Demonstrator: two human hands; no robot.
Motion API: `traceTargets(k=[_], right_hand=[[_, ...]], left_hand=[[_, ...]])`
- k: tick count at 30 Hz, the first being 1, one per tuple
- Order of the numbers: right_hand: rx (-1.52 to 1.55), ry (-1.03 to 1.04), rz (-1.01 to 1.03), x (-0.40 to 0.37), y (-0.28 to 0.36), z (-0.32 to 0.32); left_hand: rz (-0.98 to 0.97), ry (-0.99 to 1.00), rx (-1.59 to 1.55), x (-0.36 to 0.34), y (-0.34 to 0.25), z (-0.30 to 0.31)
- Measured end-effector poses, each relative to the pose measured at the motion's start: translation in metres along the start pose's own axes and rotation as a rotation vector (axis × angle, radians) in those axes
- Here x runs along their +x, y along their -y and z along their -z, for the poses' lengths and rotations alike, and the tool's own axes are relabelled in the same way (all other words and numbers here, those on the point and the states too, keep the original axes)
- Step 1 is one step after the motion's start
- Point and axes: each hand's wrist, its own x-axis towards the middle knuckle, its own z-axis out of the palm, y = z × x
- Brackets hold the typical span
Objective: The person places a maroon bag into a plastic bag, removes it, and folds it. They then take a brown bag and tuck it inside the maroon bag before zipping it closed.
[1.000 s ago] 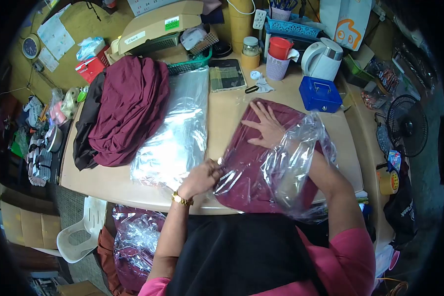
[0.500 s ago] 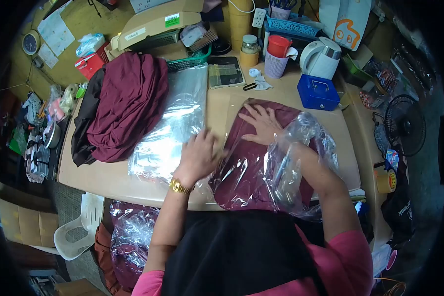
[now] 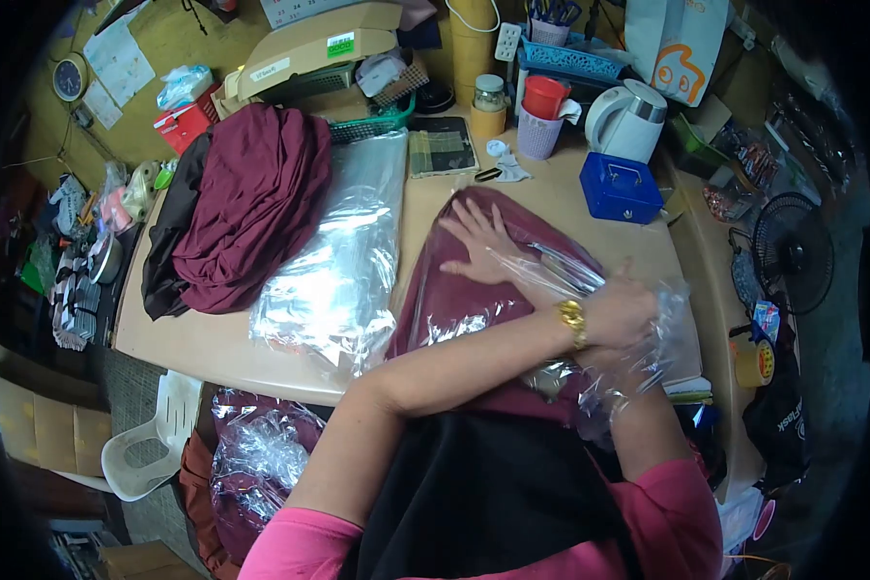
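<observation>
A folded maroon cloth (image 3: 435, 295) lies on the table inside a clear plastic bag (image 3: 665, 324). My right hand (image 3: 480, 244) reaches into the bag, its fingers spread flat on the upper part of the cloth. Across my right forearm comes my left arm, with a gold watch (image 3: 571, 324) at the wrist. My left hand (image 3: 623, 311) is closed on the bunched plastic near the bag's mouth, around my right forearm; its fingertips are partly hidden. Left of the cloth rests a stack of flat clear plastic bags (image 3: 343, 242).
A heap of maroon fabric (image 3: 251, 208) sits at the table's left. Along the back stand a blue cash box (image 3: 622, 188), a white kettle (image 3: 628, 121), a lilac basket (image 3: 538, 135) and a notebook (image 3: 443, 148). To the right is a black fan (image 3: 793, 249).
My left hand has moved right, from beside the bag stack across to the plastic at my right forearm. My right hand and the cloth have shifted slightly left and up.
</observation>
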Motion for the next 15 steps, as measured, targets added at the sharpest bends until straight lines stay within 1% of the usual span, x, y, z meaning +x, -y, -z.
traceTargets(k=[1, 2, 4, 5, 6, 7, 8, 9, 10, 11, 12, 13, 14, 15], right_hand=[[0.023, -0.068, 0.031, 0.011, -0.016, -0.008], [0.023, -0.070, 0.030, 0.018, -0.027, -0.006], [0.105, -0.126, -0.080, 0.026, -0.043, -0.003], [0.052, -0.179, -0.129, 0.021, -0.038, 0.001], [0.054, -0.175, -0.124, 0.015, -0.034, 0.000], [-0.044, -0.238, -0.102, 0.006, -0.038, -0.014], [-0.139, -0.300, -0.083, -0.003, -0.033, -0.021], [-0.034, -0.153, -0.126, -0.015, -0.016, -0.002], [-0.122, -0.141, -0.057, -0.024, -0.027, -0.023], [-0.031, -0.132, -0.064, -0.024, -0.030, -0.020], [0.056, -0.125, -0.067, -0.019, -0.034, -0.012], [0.060, -0.121, -0.064, -0.015, -0.035, -0.006], [0.071, -0.110, -0.068, -0.011, -0.036, -0.001], [0.082, -0.099, -0.071, -0.008, -0.034, 0.003]], left_hand=[[-0.047, 0.010, 0.047, 0.005, -0.009, 0.001], [-0.047, 0.012, 0.048, 0.001, -0.013, 0.005], [-0.020, -0.243, 0.274, -0.023, -0.013, 0.022], [0.164, -0.159, 0.342, -0.056, -0.033, 0.075], [0.208, -0.170, 0.424, -0.079, -0.019, 0.087], [0.071, -0.356, 0.366, -0.112, 0.014, 0.101], [0.061, -0.314, 0.262, -0.144, 0.037, 0.126], [0.528, -0.538, 0.175, -0.176, 0.039, 0.126], [0.752, -0.479, 0.332, -0.215, 0.074, 0.107], [0.934, -0.262, 0.226, -0.236, 0.067, 0.105], [0.939, -0.265, 0.226, -0.244, 0.072, 0.091], [1.067, -0.203, 0.134, -0.255, 0.083, 0.071], [1.190, -0.137, 0.042, -0.260, 0.086, 0.064], [1.196, -0.135, 0.041, -0.263, 0.093, 0.060]])
